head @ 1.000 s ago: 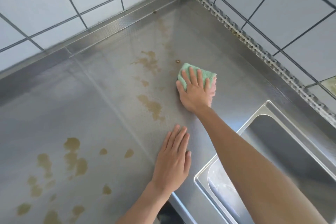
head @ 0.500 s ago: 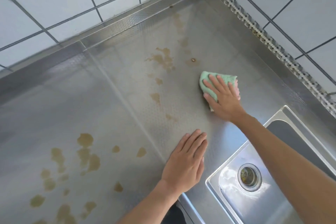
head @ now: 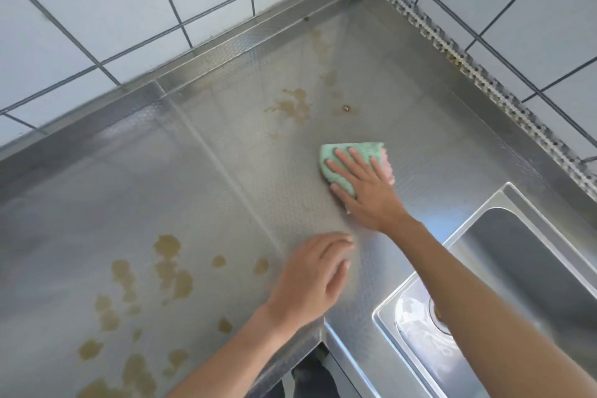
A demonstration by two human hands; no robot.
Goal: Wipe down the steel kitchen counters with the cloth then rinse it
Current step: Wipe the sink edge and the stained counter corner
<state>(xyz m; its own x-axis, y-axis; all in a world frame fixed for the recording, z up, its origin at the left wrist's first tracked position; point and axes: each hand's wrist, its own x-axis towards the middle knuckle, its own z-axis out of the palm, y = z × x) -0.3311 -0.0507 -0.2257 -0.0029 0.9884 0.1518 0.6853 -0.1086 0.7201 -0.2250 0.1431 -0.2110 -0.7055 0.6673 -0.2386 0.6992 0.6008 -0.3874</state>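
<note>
Two hands on the steel tabletop [head: 420, 126]: our right hand [head: 365, 186], fingers spread, presses the green cloth [head: 347, 155] flat near brown stains [head: 290, 107], while our left hand [head: 311, 278] rests palm-down, fingers loosely together, beside the sink [head: 517, 268].

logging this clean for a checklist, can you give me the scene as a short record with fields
surface: steel counter, corner against tiled wall
right hand: flat on green cloth, pressing it to the counter
left hand: resting on the counter, empty
stains near cloth: brown smear beyond the cloth
stains front left: cluster of brown spots, unwiped
sink: at right, drain partly hidden by the arm
</note>
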